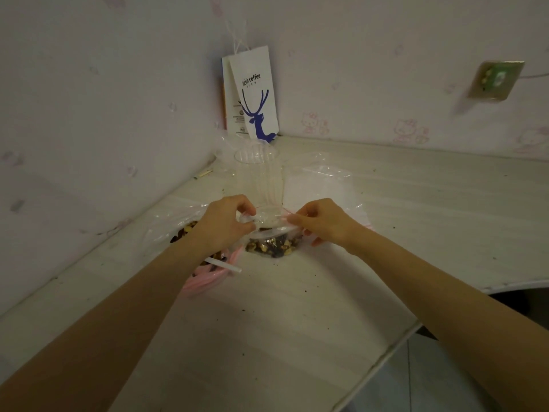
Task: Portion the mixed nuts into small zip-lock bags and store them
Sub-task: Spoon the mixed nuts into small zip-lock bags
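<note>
Both hands' fingers pinch the small zip-lock bag point(271, 243) of nuts by its top strip, left hand point(227, 223) and right hand point(322, 223) at opposite ends.

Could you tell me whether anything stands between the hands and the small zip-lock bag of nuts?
Nothing visible does. The left hand and the right hand each pinch the top edge of the small zip-lock bag directly. The clear cup stands behind the bag, not between.

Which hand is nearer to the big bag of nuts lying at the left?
Left. The left hand pinches the top of the small bag, just beside the big nut bag; the right hand pinches that top's other end, farther off.
</note>
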